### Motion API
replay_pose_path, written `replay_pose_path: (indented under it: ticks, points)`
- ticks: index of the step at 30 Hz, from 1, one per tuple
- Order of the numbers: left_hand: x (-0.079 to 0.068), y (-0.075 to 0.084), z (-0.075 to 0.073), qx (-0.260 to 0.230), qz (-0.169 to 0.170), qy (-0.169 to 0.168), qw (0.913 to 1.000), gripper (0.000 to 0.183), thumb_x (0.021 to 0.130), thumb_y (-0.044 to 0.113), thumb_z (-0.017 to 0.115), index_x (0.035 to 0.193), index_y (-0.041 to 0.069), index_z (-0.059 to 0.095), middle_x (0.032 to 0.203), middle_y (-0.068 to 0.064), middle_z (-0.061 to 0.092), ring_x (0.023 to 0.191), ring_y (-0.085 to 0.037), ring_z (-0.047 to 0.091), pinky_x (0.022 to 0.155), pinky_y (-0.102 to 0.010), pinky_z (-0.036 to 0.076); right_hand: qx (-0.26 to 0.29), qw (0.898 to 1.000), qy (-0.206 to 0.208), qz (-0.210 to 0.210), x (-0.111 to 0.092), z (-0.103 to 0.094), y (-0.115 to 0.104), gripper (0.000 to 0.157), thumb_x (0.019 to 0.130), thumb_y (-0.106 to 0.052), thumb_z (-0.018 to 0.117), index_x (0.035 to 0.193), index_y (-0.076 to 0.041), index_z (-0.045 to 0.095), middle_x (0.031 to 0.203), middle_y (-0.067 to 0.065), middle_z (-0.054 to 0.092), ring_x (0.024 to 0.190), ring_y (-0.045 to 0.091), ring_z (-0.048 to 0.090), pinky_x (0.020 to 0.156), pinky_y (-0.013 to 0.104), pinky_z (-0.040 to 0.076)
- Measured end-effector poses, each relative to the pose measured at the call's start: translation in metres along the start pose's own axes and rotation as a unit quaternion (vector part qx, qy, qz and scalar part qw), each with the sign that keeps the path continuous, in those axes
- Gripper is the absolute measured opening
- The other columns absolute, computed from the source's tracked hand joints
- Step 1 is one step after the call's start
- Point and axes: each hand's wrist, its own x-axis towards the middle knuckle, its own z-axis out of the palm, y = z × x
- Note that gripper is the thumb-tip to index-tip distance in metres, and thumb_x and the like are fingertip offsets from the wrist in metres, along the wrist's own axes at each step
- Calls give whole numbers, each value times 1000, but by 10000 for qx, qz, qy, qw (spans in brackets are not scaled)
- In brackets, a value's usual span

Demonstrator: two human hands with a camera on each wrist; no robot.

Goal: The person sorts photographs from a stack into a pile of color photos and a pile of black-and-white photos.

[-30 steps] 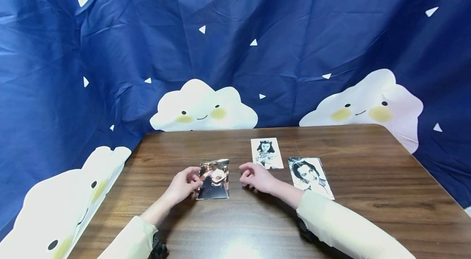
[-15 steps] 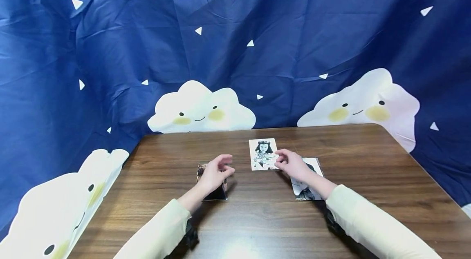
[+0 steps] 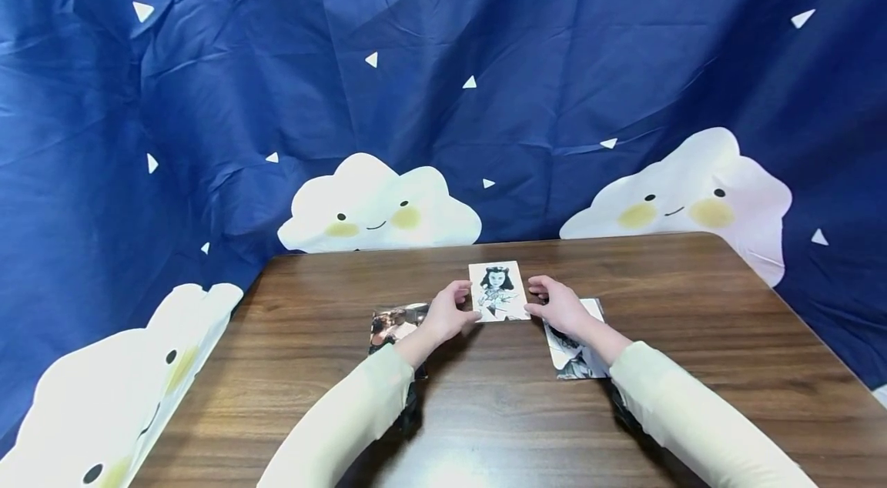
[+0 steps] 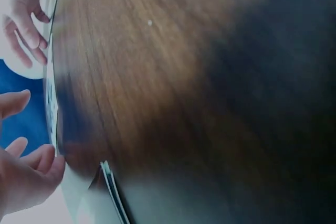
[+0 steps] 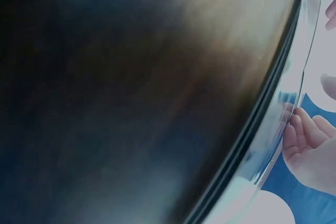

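A black-and-white portrait picture [image 3: 498,292] lies at the middle of the far half of the table, showing a dark-haired figure. My left hand [image 3: 443,315] is at its left side, with thumb and fingers spread along that edge. On the opposite side, my right hand [image 3: 558,309] has its fingertips right at the right edge. Both hands have loosely curved fingers. Under my left forearm lies a colour photo [image 3: 400,318], partly hidden. A second black-and-white portrait [image 3: 580,366] is partly covered by my right hand and wrist.
The pictures lie on a brown wood-grain table [image 3: 485,411] with a rounded far corner at right. Behind it hangs a blue curtain [image 3: 443,111] with smiling clouds and white triangles. In the left wrist view, a thin raised edge [image 4: 113,192] stands near the bottom.
My left hand has moved right, from the colour photo to the middle portrait's left edge. My right hand has shifted right, over the right-hand portrait, to the middle portrait's right edge.
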Motion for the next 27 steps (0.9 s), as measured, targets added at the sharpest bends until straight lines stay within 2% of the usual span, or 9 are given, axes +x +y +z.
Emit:
replay_pose_path:
  ticks: [8,14,18,21,27]
  points:
    - [4,0,10,-71,-254,-138,9996,60,76,3,80,129,-4,54,127,-25,58,117,-36,56,101,-42,41,-41,9997,-149,175,1,1,-6,52,88,-10,70,131,8,48,124,23,61,122,40,51,104,52,35]
    - [4,2,13,-305,-374,-81,9988,58,75,2,80,128,-5,55,127,-26,58,118,-36,55,102,-41,40,202,9994,-156,246,3,5,-9,52,88,-10,69,131,10,48,122,26,61,120,39,53,102,51,37]
    - [2,4,14,-102,-363,-41,9993,60,75,4,80,129,-5,55,124,-27,59,117,-37,55,101,-42,41,426,9986,-76,316,4,8,-10,50,89,-8,68,130,11,48,122,27,60,118,39,55,101,49,39]
    - [0,5,13,97,-393,-18,9992,61,76,6,79,130,-5,54,124,-27,59,116,-36,55,100,-42,41,389,9989,-18,260,4,10,-11,48,89,-7,67,128,13,49,121,27,61,117,39,56,100,48,41]
    - [-1,6,12,27,-496,10,9988,56,78,4,77,128,-8,54,127,-25,58,119,-35,55,103,-40,39,458,9982,-3,379,3,10,-13,47,89,-6,67,128,13,49,122,28,60,117,39,55,99,48,41]
